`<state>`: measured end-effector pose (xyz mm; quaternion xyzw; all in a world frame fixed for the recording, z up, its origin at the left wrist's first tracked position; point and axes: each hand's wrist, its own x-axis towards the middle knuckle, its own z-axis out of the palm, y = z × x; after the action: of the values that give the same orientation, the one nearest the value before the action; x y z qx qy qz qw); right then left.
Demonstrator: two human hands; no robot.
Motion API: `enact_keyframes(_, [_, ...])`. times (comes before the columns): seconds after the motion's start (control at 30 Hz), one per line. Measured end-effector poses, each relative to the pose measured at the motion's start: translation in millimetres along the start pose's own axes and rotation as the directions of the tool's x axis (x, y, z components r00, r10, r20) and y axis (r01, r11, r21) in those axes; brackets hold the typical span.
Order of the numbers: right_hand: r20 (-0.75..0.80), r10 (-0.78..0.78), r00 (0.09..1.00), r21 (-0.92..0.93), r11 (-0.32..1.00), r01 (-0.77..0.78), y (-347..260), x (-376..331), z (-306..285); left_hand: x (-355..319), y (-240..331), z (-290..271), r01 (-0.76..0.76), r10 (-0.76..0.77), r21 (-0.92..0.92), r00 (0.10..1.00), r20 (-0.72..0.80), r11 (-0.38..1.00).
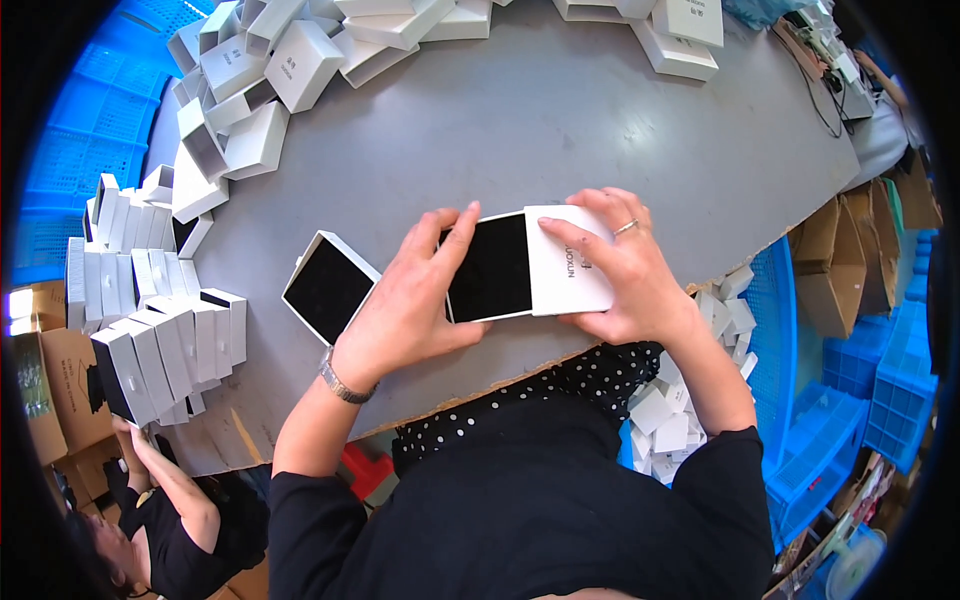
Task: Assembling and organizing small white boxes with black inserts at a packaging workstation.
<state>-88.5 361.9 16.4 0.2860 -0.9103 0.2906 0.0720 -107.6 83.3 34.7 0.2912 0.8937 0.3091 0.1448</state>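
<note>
In front of me on the grey table is a white box tray (488, 268) with a black lining, its right part inside a white box sleeve (570, 285). My left hand (415, 290) grips the tray's left end, fingers on the far edge and thumb on the near one. Around the sleeve's right side my right hand (635, 262) is closed, fingers at the far edge and thumb at the near edge. Another black-lined white tray (328, 287) lies tilted just left of my left hand, partly hidden by it.
White empty sleeves (300, 65) are heaped at the far left. Stacked trays (170, 350) stand at the left edge, near a co-worker (175, 500). More white boxes (680, 45) lie at the far right. Beside me on the right, a blue crate (770, 340) adjoins many small white boxes (665, 420).
</note>
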Motion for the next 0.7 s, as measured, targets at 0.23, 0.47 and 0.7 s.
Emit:
enact_keyframes(0.23, [-0.014, -0.025, 1.000, 0.097, 0.995, 0.026, -12.0, 5.9, 1.3, 14.1, 2.5, 45.6, -0.224, -0.101, -0.555, 0.863, -0.494, 0.801])
enact_keyframes(0.47, [0.043, -0.093, 0.995, 0.095, 0.992, 0.088, -4.1, -0.4, -3.9, 20.1, -13.4, 50.7, -0.319, -0.053, -0.663, 0.878, -0.476, 0.678])
enact_keyframes(0.7, [0.001, -0.095, 0.995, 0.149, 0.984, 0.094, 2.4, -0.2, 5.1, 30.2, 9.0, 46.2, -0.293, -0.173, -0.703, 0.842, -0.511, 0.648])
